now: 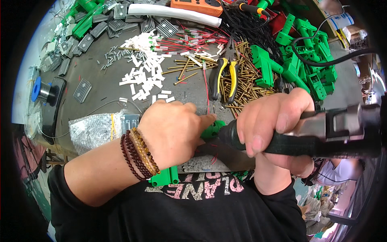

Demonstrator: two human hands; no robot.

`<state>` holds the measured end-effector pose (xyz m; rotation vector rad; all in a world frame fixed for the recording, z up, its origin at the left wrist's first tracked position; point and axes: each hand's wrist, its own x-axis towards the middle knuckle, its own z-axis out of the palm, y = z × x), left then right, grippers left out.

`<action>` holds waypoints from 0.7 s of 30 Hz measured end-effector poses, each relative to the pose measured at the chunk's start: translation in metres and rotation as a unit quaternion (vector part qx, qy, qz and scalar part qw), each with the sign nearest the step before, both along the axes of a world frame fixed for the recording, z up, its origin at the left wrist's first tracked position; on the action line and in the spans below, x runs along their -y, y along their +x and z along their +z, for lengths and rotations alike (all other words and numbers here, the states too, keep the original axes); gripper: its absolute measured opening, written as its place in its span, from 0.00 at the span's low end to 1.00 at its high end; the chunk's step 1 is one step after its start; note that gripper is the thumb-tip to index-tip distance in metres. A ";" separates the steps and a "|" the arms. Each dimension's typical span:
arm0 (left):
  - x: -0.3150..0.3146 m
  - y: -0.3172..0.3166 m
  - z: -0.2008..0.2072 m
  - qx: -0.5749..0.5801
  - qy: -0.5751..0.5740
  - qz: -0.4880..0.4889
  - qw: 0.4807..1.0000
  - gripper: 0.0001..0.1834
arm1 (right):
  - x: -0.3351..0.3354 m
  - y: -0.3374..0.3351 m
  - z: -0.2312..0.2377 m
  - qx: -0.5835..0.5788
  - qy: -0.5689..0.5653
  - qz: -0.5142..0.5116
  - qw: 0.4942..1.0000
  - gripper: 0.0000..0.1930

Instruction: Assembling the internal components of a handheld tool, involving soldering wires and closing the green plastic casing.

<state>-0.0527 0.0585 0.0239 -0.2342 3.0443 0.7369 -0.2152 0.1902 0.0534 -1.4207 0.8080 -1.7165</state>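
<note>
My left hand (175, 131), bead bracelets at its wrist, is closed around a green plastic housing (212, 130). Most of that part is hidden under the fingers; a thin red wire runs up from near it. My right hand (274, 125) grips a black and silver power screwdriver (322, 133), held nearly level with its dark nose pointing left at the housing. Whether the tip touches the housing I cannot tell. Below my left wrist, another green plastic piece (165, 176) shows; whether it joins the held one is hidden.
Yellow-handled pliers (223, 78) lie by a heap of brass-coloured screws (246, 72). Around them are white sleeves (145, 72), red wires (189, 42), green housings (310, 60), grey finned blocks (98, 30) and an orange meter (197, 5). A black cable (322, 63) arcs at right.
</note>
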 end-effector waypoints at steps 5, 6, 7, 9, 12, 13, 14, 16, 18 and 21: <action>-0.005 0.000 -0.003 0.028 -0.034 0.014 0.999 0.28 | 0.001 -0.010 0.023 -0.118 0.060 0.023 0.991 0.33; -0.003 0.001 -0.003 0.025 -0.035 0.016 0.999 0.28 | 0.005 -0.013 0.023 -0.088 0.017 0.024 0.996 0.32; -0.001 0.001 -0.003 0.021 -0.026 0.004 0.999 0.29 | 0.008 -0.016 0.022 -0.057 -0.025 0.027 0.998 0.32; -0.001 0.000 -0.001 0.035 -0.028 -0.005 0.999 0.29 | 0.012 -0.013 0.011 -0.012 -0.038 -0.016 0.999 0.33; -0.001 0.000 -0.009 0.019 -0.033 -0.002 0.999 0.29 | 0.016 -0.007 0.006 -0.008 0.018 -0.044 0.999 0.33; -0.001 -0.001 -0.008 0.018 -0.028 -0.003 0.999 0.29 | 0.017 -0.005 0.007 -0.008 0.020 -0.044 0.999 0.33; -0.001 0.000 -0.008 0.019 -0.026 -0.004 0.999 0.29 | 0.019 -0.004 0.007 -0.011 0.020 -0.045 0.999 0.32; -0.001 0.000 -0.010 0.016 -0.028 0.004 0.999 0.29 | 0.023 -0.005 0.006 -0.016 0.020 -0.045 0.999 0.31; -0.001 0.001 -0.012 0.010 -0.035 0.007 0.999 0.29 | 0.028 -0.010 0.001 0.001 0.003 -0.030 1.000 0.31; -0.002 -0.001 -0.009 0.008 -0.029 0.006 1.000 0.28 | 0.023 -0.014 -0.002 -0.014 -0.022 0.013 1.000 0.35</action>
